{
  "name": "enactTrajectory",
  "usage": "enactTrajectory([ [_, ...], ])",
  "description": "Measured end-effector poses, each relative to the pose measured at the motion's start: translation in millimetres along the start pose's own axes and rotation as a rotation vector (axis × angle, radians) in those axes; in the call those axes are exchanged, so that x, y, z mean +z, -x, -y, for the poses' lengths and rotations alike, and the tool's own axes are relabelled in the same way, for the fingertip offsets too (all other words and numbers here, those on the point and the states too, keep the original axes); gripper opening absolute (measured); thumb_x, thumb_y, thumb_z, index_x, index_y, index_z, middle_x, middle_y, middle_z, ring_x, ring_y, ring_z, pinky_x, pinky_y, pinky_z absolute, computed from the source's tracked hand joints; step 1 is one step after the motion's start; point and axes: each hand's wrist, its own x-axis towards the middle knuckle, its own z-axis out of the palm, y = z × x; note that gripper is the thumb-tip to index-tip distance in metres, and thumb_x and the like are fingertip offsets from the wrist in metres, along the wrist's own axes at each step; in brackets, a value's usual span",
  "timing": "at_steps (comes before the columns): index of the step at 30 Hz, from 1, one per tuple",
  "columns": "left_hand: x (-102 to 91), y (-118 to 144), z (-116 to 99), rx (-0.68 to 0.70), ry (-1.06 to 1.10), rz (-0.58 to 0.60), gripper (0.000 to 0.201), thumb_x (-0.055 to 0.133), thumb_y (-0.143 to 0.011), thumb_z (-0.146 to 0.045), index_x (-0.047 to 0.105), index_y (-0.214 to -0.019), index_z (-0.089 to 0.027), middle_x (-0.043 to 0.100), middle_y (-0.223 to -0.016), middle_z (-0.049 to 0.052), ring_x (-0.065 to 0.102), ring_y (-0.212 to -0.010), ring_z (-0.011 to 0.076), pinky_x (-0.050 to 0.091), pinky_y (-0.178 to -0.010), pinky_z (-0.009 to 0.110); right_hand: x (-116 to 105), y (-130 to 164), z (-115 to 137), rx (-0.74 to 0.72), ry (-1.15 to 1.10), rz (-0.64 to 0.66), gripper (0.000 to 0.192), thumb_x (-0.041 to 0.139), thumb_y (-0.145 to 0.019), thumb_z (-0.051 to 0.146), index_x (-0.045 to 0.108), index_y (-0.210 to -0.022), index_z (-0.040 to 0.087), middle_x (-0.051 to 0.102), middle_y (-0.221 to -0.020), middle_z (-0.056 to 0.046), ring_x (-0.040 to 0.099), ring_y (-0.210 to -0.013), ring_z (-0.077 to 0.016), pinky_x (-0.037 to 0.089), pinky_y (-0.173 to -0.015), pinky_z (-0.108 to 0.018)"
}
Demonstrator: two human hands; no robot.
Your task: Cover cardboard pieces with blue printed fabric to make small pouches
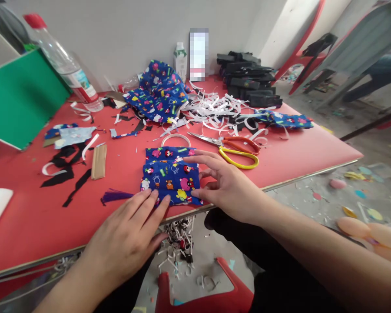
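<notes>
A folded piece of blue cartoon-print fabric point(169, 174) lies near the front edge of the red table point(26, 217). My left hand point(127, 239) rests flat at the fabric's lower left corner, fingertips touching its edge. My right hand point(224, 184) lies open on the fabric's right side, fingers spread over it, thumb at the lower right corner. Neither hand holds anything. Orange-and-yellow-handled scissors point(231, 150) lie just beyond my right hand. A roll of white tape point(175, 139) sits behind the fabric.
A heap of the same blue fabric point(159, 91) and white paper strips point(215, 111) fill the back. Black stacked pieces point(247, 78), a plastic bottle point(61, 61), a green board point(19, 95), black scraps point(65, 167) and a purple tassel point(115, 196) lie around. Scraps litter the floor.
</notes>
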Motion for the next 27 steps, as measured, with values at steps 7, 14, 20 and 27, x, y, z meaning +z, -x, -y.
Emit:
enactTrajectory([
  [7,0.8,-4,-1,-0.036,-0.011,-0.003,0.054,0.056,-0.104,-0.039,0.057,-0.150,-0.010,0.071,-0.124,0.023,0.067,-0.111,0.0388,0.059,-0.092,0.054,-1,-3,3,0.156,-0.366,0.082,0.068,0.080,-0.079,0.013,0.062,-0.142,0.031,0.072,-0.123,-0.006,0.073,-0.099,-0.0206,0.071,-0.084,-0.039],
  [14,1.6,-21,-2,-0.078,0.007,-0.135,0.043,0.066,-0.100,-0.032,0.067,-0.130,-0.002,0.073,-0.102,0.018,0.069,-0.091,0.0330,0.059,-0.080,0.048,2,-5,5,0.238,-0.497,0.043,0.069,0.082,-0.075,0.013,0.064,-0.139,0.030,0.073,-0.115,-0.005,0.072,-0.095,-0.0192,0.071,-0.080,-0.036],
  [20,3.1,-27,-3,-0.018,-0.110,-0.149,0.027,0.071,-0.097,-0.021,0.075,-0.121,-0.011,0.073,-0.095,0.015,0.068,-0.083,0.0303,0.059,-0.071,0.045,-2,-3,-2,0.023,-0.029,-0.045,0.061,0.075,-0.079,0.010,0.068,-0.137,0.030,0.055,-0.148,-0.011,0.070,-0.090,-0.0159,0.070,-0.083,-0.039],
  [27,1.1,-19,-2,-0.009,-0.079,-0.022,0.046,0.063,-0.101,-0.045,0.070,-0.136,-0.016,0.070,-0.102,0.019,0.067,-0.090,0.0348,0.060,-0.075,0.051,1,0,-5,-0.019,0.150,-0.044,0.062,0.075,-0.079,0.007,0.068,-0.136,0.032,0.046,-0.155,-0.012,0.070,-0.111,-0.0224,0.066,-0.092,-0.041],
])
